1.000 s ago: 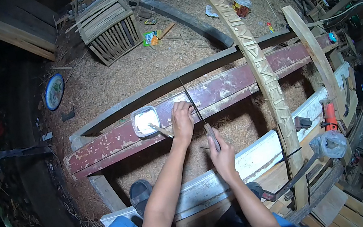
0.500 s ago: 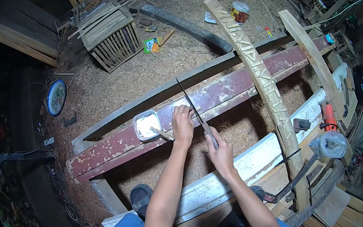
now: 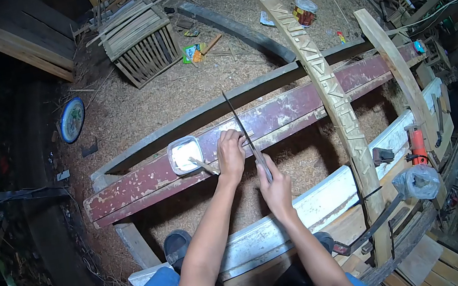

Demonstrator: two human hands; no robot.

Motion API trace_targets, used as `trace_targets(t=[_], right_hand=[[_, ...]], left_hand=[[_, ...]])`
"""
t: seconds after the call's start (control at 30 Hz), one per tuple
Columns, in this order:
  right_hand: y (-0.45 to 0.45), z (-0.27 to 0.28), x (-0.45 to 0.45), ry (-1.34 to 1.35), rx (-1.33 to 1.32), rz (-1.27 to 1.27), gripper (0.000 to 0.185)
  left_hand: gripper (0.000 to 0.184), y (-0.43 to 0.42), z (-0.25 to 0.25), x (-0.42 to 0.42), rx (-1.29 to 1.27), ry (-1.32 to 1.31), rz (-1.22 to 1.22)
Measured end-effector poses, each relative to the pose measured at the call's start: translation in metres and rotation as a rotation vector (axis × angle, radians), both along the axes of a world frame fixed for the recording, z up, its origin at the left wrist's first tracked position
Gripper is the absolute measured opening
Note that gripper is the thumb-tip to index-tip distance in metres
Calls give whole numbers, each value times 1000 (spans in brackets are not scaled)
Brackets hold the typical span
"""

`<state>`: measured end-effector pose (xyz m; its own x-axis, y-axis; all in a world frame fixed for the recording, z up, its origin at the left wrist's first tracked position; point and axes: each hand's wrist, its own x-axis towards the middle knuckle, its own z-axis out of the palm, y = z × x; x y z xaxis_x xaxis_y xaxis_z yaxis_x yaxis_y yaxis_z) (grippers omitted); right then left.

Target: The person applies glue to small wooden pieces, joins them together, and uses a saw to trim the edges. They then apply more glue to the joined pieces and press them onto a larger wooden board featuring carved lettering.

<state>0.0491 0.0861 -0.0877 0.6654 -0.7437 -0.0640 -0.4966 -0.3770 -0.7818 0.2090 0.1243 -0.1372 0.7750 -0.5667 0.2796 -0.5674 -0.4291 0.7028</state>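
In right hand (image 3: pixel 276 190), fingers wrapped tight round handle (image 3: pixel 263 166): long dark blade (image 3: pixel 238 120), slanting over red plank (image 3: pixel 290 106), tip pointing away. At left hand (image 3: pixel 230 152): fingers bent close together on red plank, just beside blade; cannot tell if pinching anything. Near left hand, on red plank: white tub (image 3: pixel 184 154), stick (image 3: pixel 203 165) leaning over edge. Farther right: long pale board (image 3: pixel 324 77) with raised shapes, lying across red plank.

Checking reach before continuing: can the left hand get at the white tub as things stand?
Probably yes: the left hand sits close beside the white tub, with only a stick slanting between them and the blade on the hand's far side. Its curled grip would likely have to open first.
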Motion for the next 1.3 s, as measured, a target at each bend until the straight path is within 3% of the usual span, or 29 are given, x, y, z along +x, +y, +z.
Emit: trace_targets(t=[0.1,0.17,0.23,0.27,0.37,0.5,0.63,0.7,0.73,0.83,0.87,1.3], right_hand=[[2,9,-6,21,-53,24,36],[6,-1,-21,-99,-78,26,36],[7,9,-18,-49,-105,23,37],[2,11,-7,51,2,33,37],[0,-3,2,33,-105,35,36],[11,-6,-30,-20,-42,-16,35],[-3,16,4,67,-32,30,37],[-1,11,-7,45,-29,38,38],[6,7,-19,-147,-64,27,37],[6,4,-17,-86,-112,8,36],[0,4,-6,38,30,21,38],[-6,1,-26,-30,-56,23,37]], left_hand=[[8,2,-4,0,15,2,-3],[8,1,-4,1,32,17,4],[7,0,-4,-2,35,6,7],[7,1,-4,0,35,14,-9],[8,0,-2,0,25,10,17],[8,-1,-2,1,18,24,-1],[7,2,2,-2,10,32,-13],[7,0,3,3,11,36,-19],[7,-1,1,2,26,25,-6],[7,-1,0,-5,24,22,22],[8,-2,3,-3,11,21,7],[5,-7,-1,6,3,-27,20]])
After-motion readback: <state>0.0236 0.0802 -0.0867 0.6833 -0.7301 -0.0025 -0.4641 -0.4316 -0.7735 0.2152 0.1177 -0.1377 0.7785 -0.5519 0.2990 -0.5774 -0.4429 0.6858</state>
